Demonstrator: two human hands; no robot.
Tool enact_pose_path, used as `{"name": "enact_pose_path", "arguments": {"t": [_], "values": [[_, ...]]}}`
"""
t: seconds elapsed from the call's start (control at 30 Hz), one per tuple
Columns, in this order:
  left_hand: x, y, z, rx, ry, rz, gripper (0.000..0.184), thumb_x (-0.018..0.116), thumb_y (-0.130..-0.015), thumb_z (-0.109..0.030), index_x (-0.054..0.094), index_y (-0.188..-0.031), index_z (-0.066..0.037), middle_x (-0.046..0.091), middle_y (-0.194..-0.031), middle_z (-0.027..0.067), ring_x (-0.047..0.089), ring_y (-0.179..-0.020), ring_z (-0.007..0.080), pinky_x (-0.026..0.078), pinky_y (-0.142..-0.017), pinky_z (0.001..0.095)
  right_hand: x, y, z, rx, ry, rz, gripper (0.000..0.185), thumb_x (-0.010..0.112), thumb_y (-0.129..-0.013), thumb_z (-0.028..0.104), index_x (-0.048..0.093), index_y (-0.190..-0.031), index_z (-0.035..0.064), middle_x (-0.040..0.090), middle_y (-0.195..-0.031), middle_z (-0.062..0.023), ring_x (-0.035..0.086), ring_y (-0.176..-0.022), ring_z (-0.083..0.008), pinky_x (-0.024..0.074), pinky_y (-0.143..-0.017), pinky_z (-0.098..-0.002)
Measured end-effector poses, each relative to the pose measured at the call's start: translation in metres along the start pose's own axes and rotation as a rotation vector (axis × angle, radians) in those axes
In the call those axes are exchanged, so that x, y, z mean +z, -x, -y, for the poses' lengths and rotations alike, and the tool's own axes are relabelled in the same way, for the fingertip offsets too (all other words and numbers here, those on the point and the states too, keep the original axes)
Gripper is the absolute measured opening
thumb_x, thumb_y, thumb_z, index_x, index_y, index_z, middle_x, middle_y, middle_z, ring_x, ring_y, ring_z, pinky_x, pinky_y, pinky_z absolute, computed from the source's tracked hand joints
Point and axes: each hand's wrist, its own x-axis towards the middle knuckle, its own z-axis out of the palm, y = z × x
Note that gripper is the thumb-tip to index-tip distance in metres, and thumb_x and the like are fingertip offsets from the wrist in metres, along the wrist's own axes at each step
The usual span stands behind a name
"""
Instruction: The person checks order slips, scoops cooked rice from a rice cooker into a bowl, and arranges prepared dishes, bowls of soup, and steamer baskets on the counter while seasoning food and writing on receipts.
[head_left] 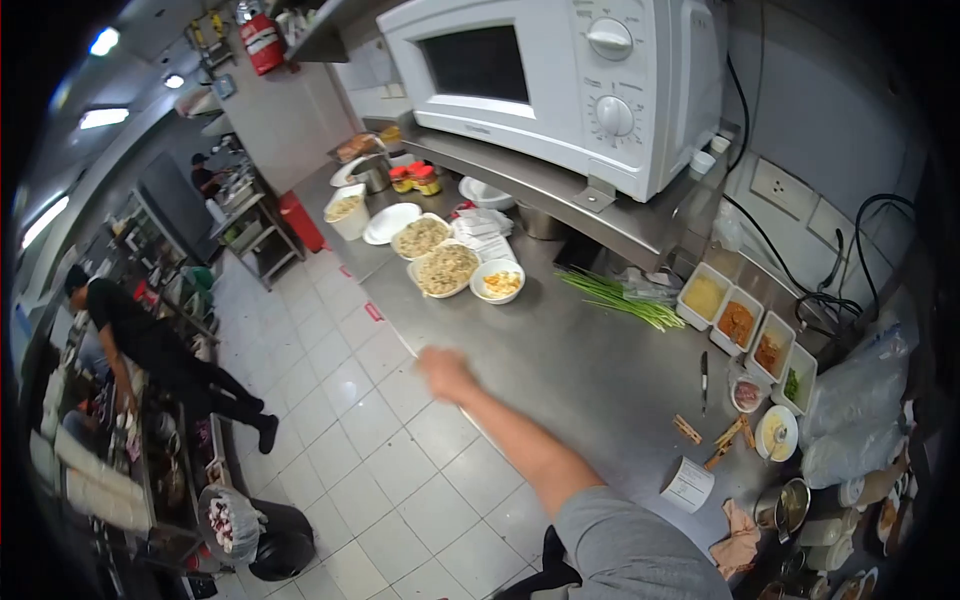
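My left hand [446, 374] is over the front edge of the steel counter [540, 375], at the end of an outstretched arm in a grey sleeve. Motion blurs its fingers, so I cannot make out their shape or anything in them. Nearest to it are a white bowl of chopped yellow-and-white food [498, 282] and a larger bowl heaped with pale mixed food [446, 270]; the hand is apart from both. Behind these sits a similar full bowl [421, 237]. Green stalks [622, 298] lie farther right. My right hand is out of the picture.
A white microwave [560, 90] stands on a shelf above the counter. To the right are white food tubs [737, 320], a knife [704, 382] and a labelled white container [688, 485]. Leftward, a person in dark clothes [150, 340] stands across the tiled floor, near a bin [282, 540].
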Motion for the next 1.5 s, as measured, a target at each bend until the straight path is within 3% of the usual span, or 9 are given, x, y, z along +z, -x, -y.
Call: {"name": "enact_pose_path", "arguments": {"t": [0.1, 0.2, 0.43, 0.63, 0.9, 1.0, 1.13, 1.27, 1.5], "values": [[0.013, -0.030, -0.065, -0.100, -0.031, 0.102, 0.039, 0.050, -0.091, -0.019, 0.040, -0.125, -0.003, 0.056, -0.107, 0.0146, 0.056, -0.094, 0.0192, 0.048, -0.079, 0.0314, 0.022, 0.052, 0.048, -0.313, -0.618, 0.286, 0.023, 0.047, -0.076, 0.010, 0.062, -0.093, 0.0037, 0.061, -0.099, -0.0143, 0.058, -0.090, -0.0297, 0.0437, -0.082, -0.0391], [0.017, -0.050, -0.117, 0.076, -0.084, 0.170, 0.036, 0.047, -0.092, -0.019, 0.042, -0.124, -0.004, 0.055, -0.110, 0.0124, 0.056, -0.097, 0.0195, 0.048, -0.076, 0.0293, -0.045, 0.099, 0.029, -0.257, -0.720, -0.182, 0.026, 0.044, -0.076, 0.005, 0.063, -0.094, 0.0030, 0.061, -0.101, -0.0154, 0.058, -0.094, -0.0283, 0.0427, -0.086, -0.0361], [0.012, -0.138, -0.233, 0.211, -0.491, 0.529, 0.038, 0.045, -0.092, -0.025, 0.043, -0.123, -0.004, 0.054, -0.113, 0.0126, 0.053, -0.102, 0.0230, 0.041, -0.084, 0.0343, -0.117, 0.207, -0.056, 0.390, 0.212, -0.375, 0.035, 0.042, -0.075, 0.002, 0.053, -0.108, 0.0036, 0.047, -0.124, -0.0143, 0.042, -0.116, -0.0302, 0.0300, -0.094, -0.0528], [0.090, -0.189, -0.323, 0.569, -0.535, 0.859, 0.026, 0.047, -0.090, -0.006, 0.046, -0.114, 0.003, 0.057, -0.101, 0.0122, 0.058, -0.090, 0.0173, 0.047, -0.076, 0.0261, -0.029, 0.274, 0.079, 0.114, -0.617, -0.171, 0.017, 0.048, -0.070, 0.003, 0.064, -0.078, 0.0041, 0.063, -0.073, -0.0076, 0.061, -0.072, -0.0224, 0.0476, -0.068, -0.0348], [0.295, -0.165, -0.334, 1.276, -0.882, 1.221, 0.037, 0.052, -0.080, -0.002, 0.045, -0.117, -0.001, 0.053, -0.105, 0.0201, 0.057, -0.093, 0.0309, 0.047, -0.082, 0.0360, -0.188, 0.457, 0.072, 1.241, 0.130, -0.520, 0.020, 0.051, -0.067, 0.002, 0.065, -0.080, 0.0075, 0.064, -0.066, -0.0091, 0.062, -0.062, -0.0260, 0.0495, -0.060, -0.0351], [0.382, -0.193, -0.278, 1.315, -1.060, 0.820, 0.045, 0.053, -0.078, -0.006, 0.038, -0.119, 0.001, 0.049, -0.105, 0.0243, 0.051, -0.096, 0.0387, 0.044, -0.084, 0.0429, -0.165, 0.472, 0.032, 0.934, 0.063, -0.479, 0.034, 0.052, -0.064, 0.002, 0.064, -0.096, 0.0078, 0.062, -0.094, -0.0147, 0.059, -0.088, -0.0293, 0.0469, -0.080, -0.0352], [0.481, -0.200, -0.232, 0.929, -0.932, 1.304, 0.050, 0.052, -0.079, -0.013, 0.034, -0.122, 0.007, 0.045, -0.117, 0.0309, 0.047, -0.110, 0.0381, 0.038, -0.095, 0.0408, -0.182, 0.450, 0.009, 0.814, -0.051, -0.656, 0.033, 0.052, -0.066, 0.005, 0.063, -0.097, 0.0067, 0.061, -0.096, -0.0145, 0.058, -0.091, -0.0298, 0.0462, -0.082, -0.0369], [0.512, -0.168, -0.259, 1.414, -0.838, 1.041, 0.053, 0.050, -0.079, -0.011, 0.032, -0.126, 0.006, 0.049, -0.115, 0.0286, 0.051, -0.105, 0.0379, 0.041, -0.089, 0.0423, -0.227, 0.479, 0.014, 0.869, -0.005, -0.525, 0.026, 0.051, -0.068, 0.007, 0.065, -0.091, 0.0066, 0.063, -0.089, -0.0145, 0.060, -0.086, -0.0292, 0.0471, -0.079, -0.0365], [0.480, -0.154, -0.372, 1.139, -0.957, 1.201, 0.037, 0.050, -0.087, -0.016, 0.042, -0.122, -0.004, 0.058, -0.098, 0.0100, 0.058, -0.086, 0.0184, 0.048, -0.075, 0.0296, -0.266, 0.523, 0.015, 0.921, 0.189, -0.768, 0.031, 0.058, -0.080, 0.027, 0.058, -0.100, 0.0028, 0.058, -0.100, -0.0144, 0.057, -0.092, -0.0304, 0.0439, -0.078, -0.0361]]}}
